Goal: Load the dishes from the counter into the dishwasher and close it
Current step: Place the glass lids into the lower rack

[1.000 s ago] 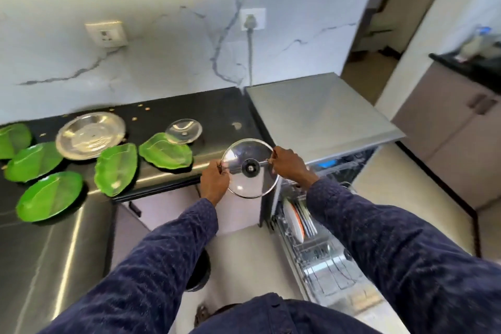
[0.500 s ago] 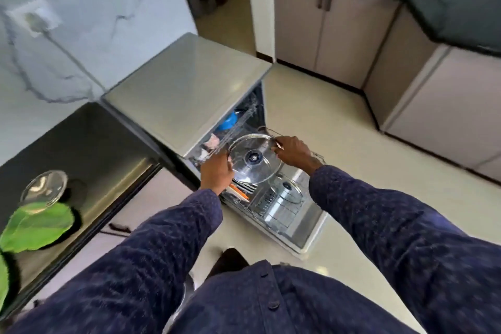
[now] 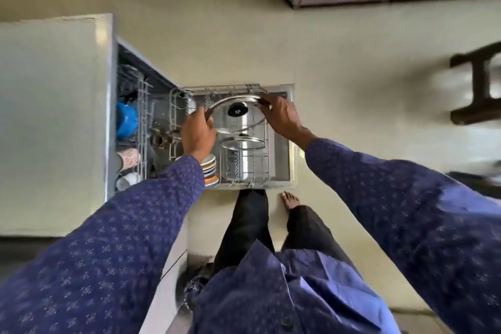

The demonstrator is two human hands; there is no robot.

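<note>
The round glass lid with the black knob (image 3: 238,114) is over the pulled-out wire lower rack (image 3: 267,156) of the open dishwasher, both hands clamped on its rim: left hand (image 3: 197,135) on the near-left edge, right hand (image 3: 280,116) on the right. A second glass lid (image 3: 243,143) stands just below it, with striped stacked plates (image 3: 209,171) beside.

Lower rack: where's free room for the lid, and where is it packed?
Free: bare tines at the rack's right side, beyond the racked lid. Crowded: plates on the near-left, and the far-left corner under the left hand. Both hands (right) grip the held lid.
</note>
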